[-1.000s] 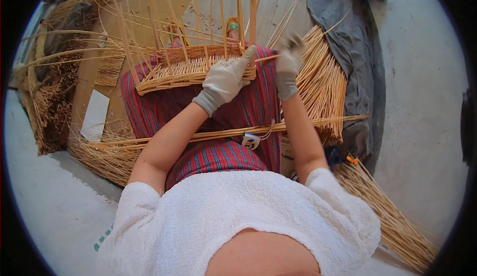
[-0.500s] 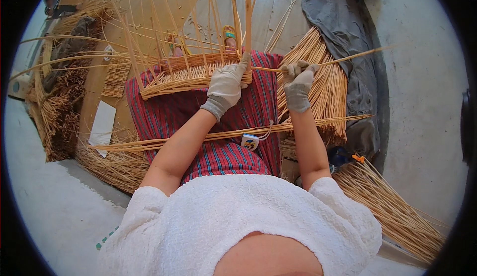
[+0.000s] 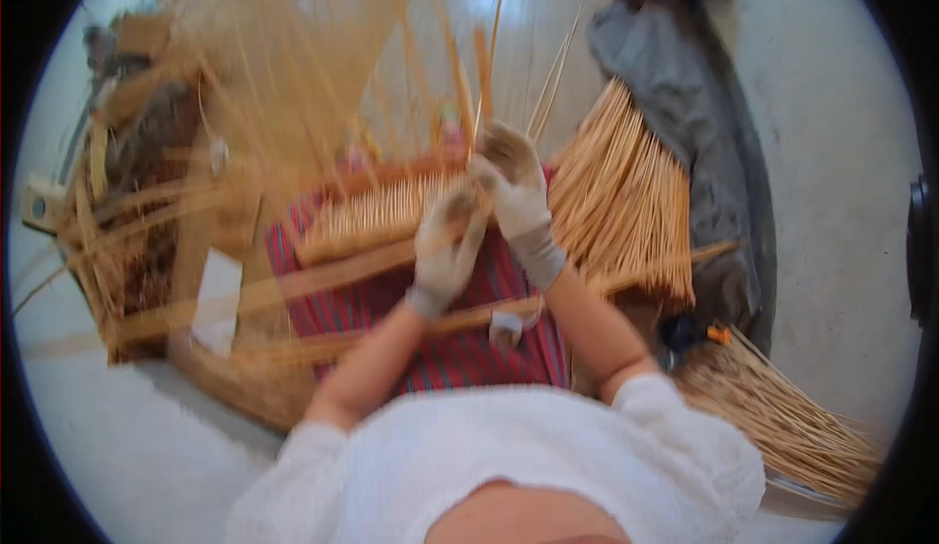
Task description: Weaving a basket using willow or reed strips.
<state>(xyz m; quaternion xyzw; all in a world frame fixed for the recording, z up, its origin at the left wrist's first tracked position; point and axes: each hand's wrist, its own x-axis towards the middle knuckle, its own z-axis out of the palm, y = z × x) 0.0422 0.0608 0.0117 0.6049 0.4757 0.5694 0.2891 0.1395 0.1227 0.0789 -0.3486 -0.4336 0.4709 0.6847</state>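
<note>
A partly woven wicker basket [image 3: 381,207] rests across my lap, its tall thin stakes rising away from me. Both hands wear pale work gloves and meet at its right-hand end. My left hand [image 3: 448,249] is in front of that corner, fingers curled on a wicker rod [image 3: 337,272] that sweeps left as a blurred band. My right hand [image 3: 518,192] is closed at the corner, just beside a thick upright stick [image 3: 482,69]. It seems to pinch the rod there, though motion blur smears the fingertips. Under the basket lies a red striped cloth [image 3: 460,376].
Long loose rods [image 3: 626,278] lie across my lap. On the right are a large bundle of peeled rods [image 3: 626,182], a grey cloth [image 3: 719,143] and another bundle [image 3: 782,417]. More canes [image 3: 132,250] and a white sheet [image 3: 217,299] are at left.
My right hand has moved left to the basket's corner, and the rod reaching out to the right has swung away. My left hand has lowered slightly. The view has shifted and blurred.
</note>
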